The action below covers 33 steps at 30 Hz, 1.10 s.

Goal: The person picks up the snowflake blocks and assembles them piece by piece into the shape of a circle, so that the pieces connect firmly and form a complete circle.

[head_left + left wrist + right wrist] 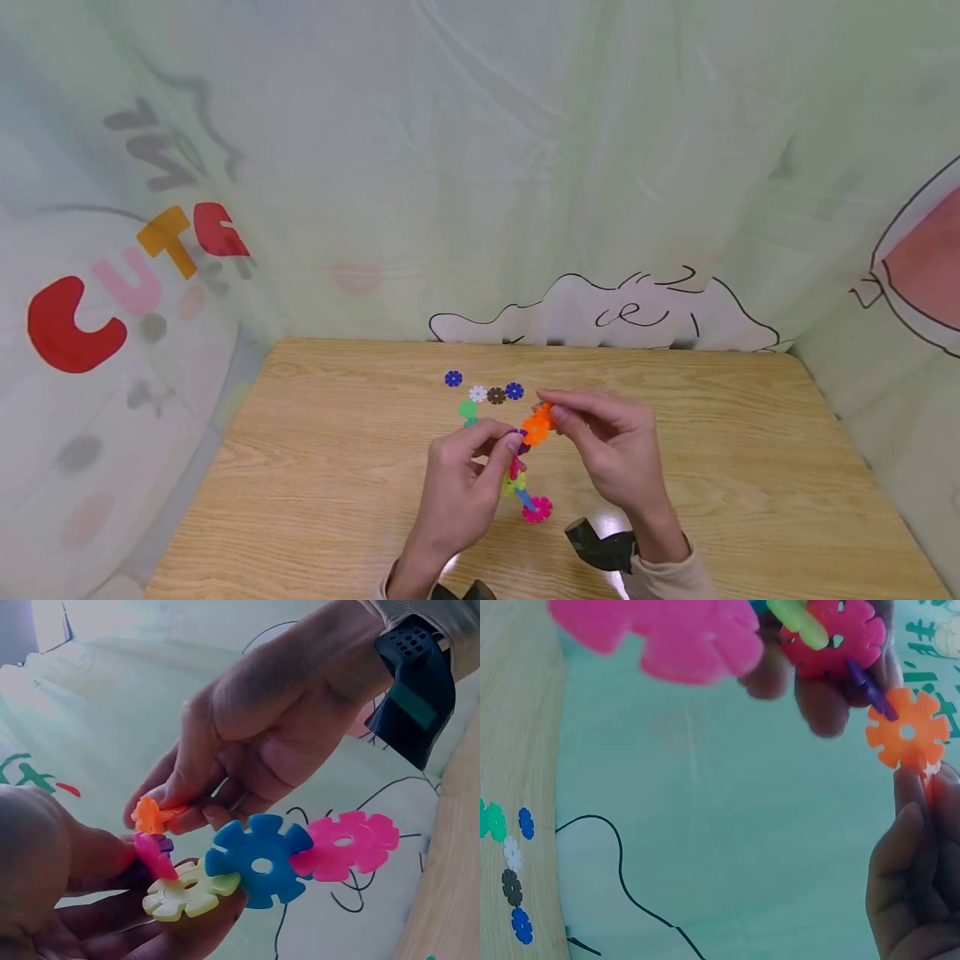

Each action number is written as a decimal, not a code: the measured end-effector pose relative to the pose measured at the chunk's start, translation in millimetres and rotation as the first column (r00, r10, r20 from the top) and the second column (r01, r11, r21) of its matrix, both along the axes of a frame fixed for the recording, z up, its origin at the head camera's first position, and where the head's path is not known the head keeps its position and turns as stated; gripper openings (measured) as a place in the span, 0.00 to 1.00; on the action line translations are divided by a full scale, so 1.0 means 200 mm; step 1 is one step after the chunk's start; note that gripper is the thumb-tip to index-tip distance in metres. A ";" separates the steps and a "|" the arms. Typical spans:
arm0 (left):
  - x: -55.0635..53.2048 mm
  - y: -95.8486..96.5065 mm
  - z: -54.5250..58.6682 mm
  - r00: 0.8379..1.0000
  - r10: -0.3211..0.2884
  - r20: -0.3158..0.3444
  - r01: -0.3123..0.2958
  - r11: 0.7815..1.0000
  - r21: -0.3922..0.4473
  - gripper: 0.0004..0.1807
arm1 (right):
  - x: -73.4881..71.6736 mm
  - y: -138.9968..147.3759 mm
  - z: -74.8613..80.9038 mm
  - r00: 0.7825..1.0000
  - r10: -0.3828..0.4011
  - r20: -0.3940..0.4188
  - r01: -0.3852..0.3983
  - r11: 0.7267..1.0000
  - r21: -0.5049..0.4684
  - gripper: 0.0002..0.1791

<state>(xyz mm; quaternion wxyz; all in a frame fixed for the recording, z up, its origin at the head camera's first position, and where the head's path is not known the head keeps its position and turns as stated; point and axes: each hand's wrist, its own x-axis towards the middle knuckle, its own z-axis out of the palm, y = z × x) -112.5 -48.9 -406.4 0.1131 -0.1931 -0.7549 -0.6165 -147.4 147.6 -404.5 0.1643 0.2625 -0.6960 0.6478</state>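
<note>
A chain of snowflake-shaped plastic discs hangs from my left hand [463,482], which pinches it near the purple disc [522,442]. Along the chain come a red-pink disc [836,641], a yellow-green disc [191,889], a blue disc [260,861] and a pink disc [537,510] at the end. Between thumb and fingertips, my right hand [621,450] pinches an orange piece against a second orange disc [536,430]. That orange disc meets the edge of the purple one; how deep the slots sit is unclear. Fingers partly hide the purple disc.
Loose discs lie on the wooden table [337,467] beyond the hands: a blue disc [453,378], a white disc [477,394], a brown disc [497,396], another blue disc [513,391] and green ones [467,409]. A printed curtain [487,208] borders the table's back and sides.
</note>
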 end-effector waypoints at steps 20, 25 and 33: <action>-0.15 -0.05 -0.10 0.767 -0.293 0.571 0.136 0.943 0.302 0.17 | -0.09 -0.09 -0.12 0.955 -0.040 0.294 0.008 0.994 0.107 0.12; -0.17 -0.05 -0.13 0.753 -0.310 0.580 0.121 0.932 0.341 0.13 | -0.13 -0.08 -0.16 0.928 0.020 0.373 -0.076 0.988 0.135 0.13; -0.21 -0.05 -0.20 0.766 -0.269 0.583 0.044 0.928 0.369 0.08 | -0.27 -0.02 -0.35 0.844 -0.166 0.510 0.071 0.977 0.201 0.22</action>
